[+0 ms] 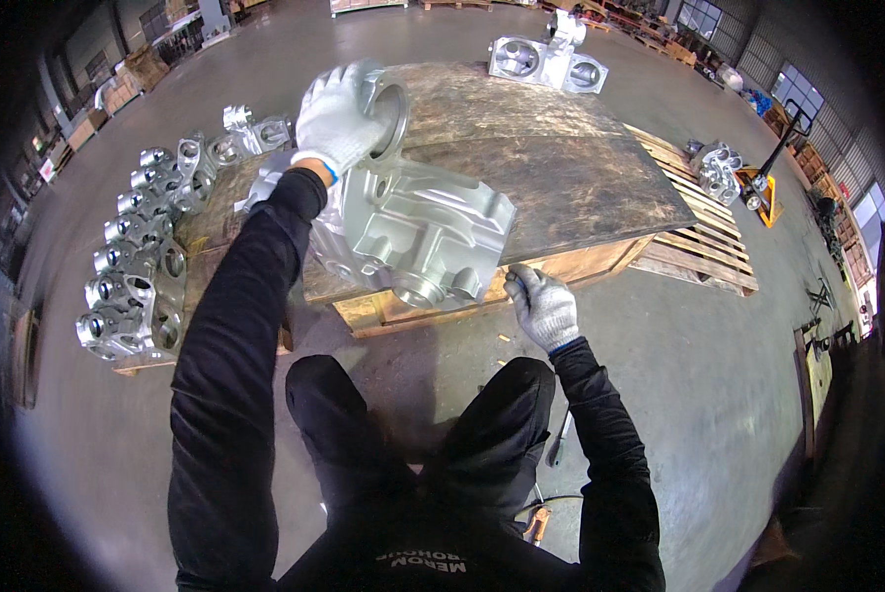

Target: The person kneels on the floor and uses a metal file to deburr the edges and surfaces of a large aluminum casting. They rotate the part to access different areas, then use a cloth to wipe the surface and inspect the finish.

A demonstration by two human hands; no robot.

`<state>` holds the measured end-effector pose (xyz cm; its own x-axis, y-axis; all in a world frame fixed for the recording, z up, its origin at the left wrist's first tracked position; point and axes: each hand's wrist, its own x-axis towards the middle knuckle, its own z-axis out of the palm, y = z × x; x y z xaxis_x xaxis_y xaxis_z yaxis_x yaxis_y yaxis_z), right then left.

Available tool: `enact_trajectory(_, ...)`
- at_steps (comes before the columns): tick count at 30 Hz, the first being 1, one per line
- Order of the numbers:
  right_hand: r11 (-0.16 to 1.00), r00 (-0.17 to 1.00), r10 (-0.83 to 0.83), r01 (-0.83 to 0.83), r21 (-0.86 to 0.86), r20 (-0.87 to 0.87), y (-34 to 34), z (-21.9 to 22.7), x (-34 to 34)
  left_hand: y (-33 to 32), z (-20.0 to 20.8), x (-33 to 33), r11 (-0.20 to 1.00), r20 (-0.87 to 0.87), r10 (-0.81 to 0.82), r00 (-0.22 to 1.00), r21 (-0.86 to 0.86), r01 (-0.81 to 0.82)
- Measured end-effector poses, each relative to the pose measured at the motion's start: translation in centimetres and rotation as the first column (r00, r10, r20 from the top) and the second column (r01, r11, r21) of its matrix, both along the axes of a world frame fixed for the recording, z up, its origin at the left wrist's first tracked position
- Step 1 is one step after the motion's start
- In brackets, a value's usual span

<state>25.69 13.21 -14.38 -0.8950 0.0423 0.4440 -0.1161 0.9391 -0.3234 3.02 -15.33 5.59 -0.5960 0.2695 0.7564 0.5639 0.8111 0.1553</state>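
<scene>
A large silver metal casting (428, 222) rests tilted at the near edge of a dark wooden tabletop (571, 192). Its round ring-shaped end points up and away from me. My left hand (339, 116), in a white glove, is wrapped round the side of that ring. By the casting's lower right corner is my right hand (546, 311), also gloved, with its fingers pinched together. The fingertips look dark, and whatever they may hold is too small to make out. Part of the casting's left side lies behind my left forearm.
Several similar castings (151, 257) stand in a row at left. Another casting (551, 64) sits at the table's far edge. At right are a slatted pallet (694, 222) and a yellow pallet jack (758, 187). An orange-handled tool (538, 525) lies on the floor beside my legs.
</scene>
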Motion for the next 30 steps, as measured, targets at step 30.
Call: enact_trajectory(30, 0.959, 0.943, 0.184, -0.235, 0.162, 0.278, -0.6, 12.1, 0.5, 1.0, -1.4, -1.3, 0.998, -0.097, 0.013, 0.995, 0.063, -0.006)
